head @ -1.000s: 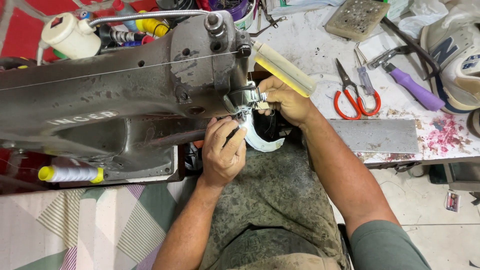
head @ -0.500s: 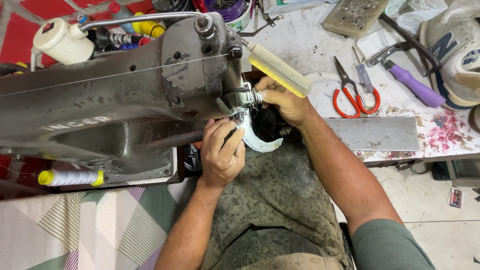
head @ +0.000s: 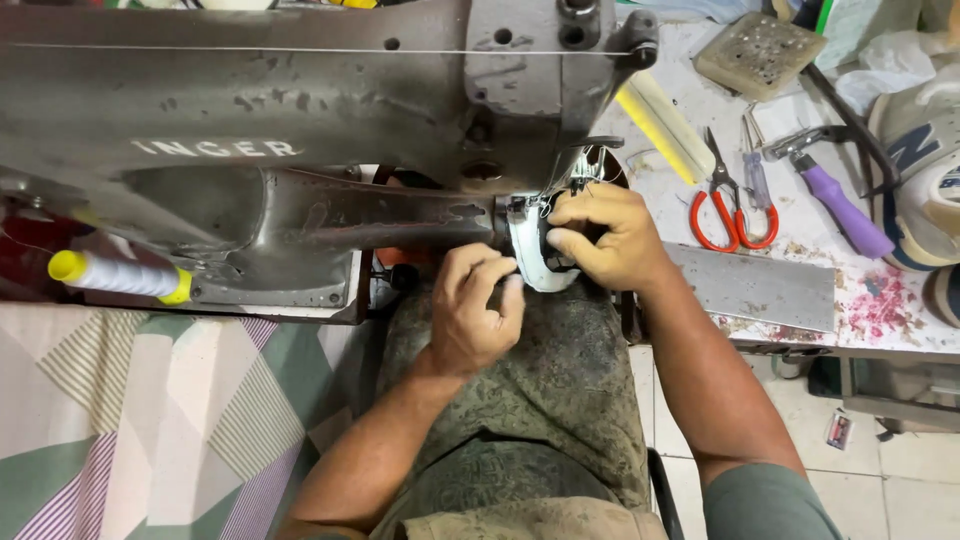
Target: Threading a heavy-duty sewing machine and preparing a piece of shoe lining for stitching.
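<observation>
- A spool of white thread [head: 118, 275] with yellow ends lies at nine o'clock, beside the base of the sewing machine [head: 300, 130].
- The machine is grey, worn metal, filling the upper left; its arm reaches toward the centre.
- The left hand [head: 478, 310] sits just below the arm's tip, fingers curled together, fingertips pressing the edge of the shoe piece [head: 535, 262].
- The shoe piece, just right of centre, is a curved white part with a dark inner side, held at the machine's tip.
- The right hand [head: 608, 238] clamps it from the two o'clock side, fingers closed over it.
- Red-handled scissors [head: 730, 205] and a purple-handled tool [head: 845, 205] lie on the table [head: 880, 310] at two o'clock.
</observation>
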